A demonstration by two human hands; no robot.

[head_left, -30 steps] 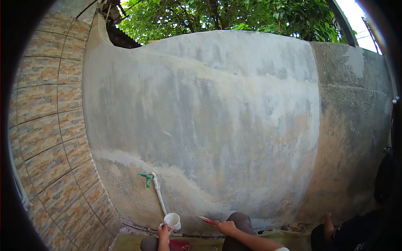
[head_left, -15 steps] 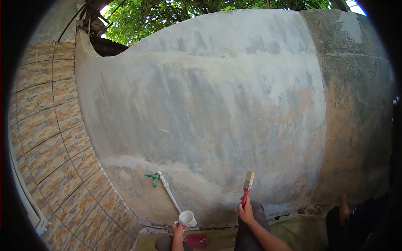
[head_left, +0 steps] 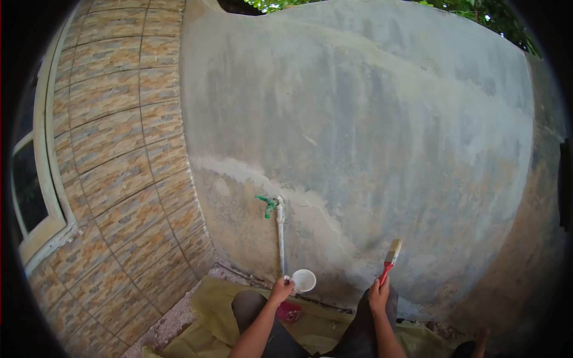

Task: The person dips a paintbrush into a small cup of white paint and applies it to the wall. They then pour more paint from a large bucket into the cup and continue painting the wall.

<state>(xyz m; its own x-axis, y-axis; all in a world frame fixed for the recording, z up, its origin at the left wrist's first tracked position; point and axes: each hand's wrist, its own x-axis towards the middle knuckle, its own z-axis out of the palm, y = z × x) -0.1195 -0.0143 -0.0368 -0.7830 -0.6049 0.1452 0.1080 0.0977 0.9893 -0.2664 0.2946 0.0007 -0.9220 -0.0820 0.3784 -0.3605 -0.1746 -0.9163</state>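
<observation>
My right hand (head_left: 378,295) is closed round the red handle of a paintbrush (head_left: 391,261), whose pale bristles point up in front of the grey wall (head_left: 358,143). A small white cup (head_left: 304,280) is in my left hand (head_left: 282,290), held at its left side with the open top facing me. Just above the cup, a white pipe (head_left: 281,238) runs up the wall to a green tap (head_left: 268,204). Below the cup, between my knees, lies a pink-red object (head_left: 289,311) partly hidden by my left arm.
Stone-patterned tiles (head_left: 119,149) cover the left wall, beside a white-framed window (head_left: 51,179). Greenish cloth (head_left: 206,310) lies on the ground under my legs. Part of another person (head_left: 481,341) shows at the bottom right. Leaves (head_left: 477,15) show above the wall.
The view has turned left and down, so more tiles, the window and my legs show, and less of the other person. Both hands still hold the cup and brush.
</observation>
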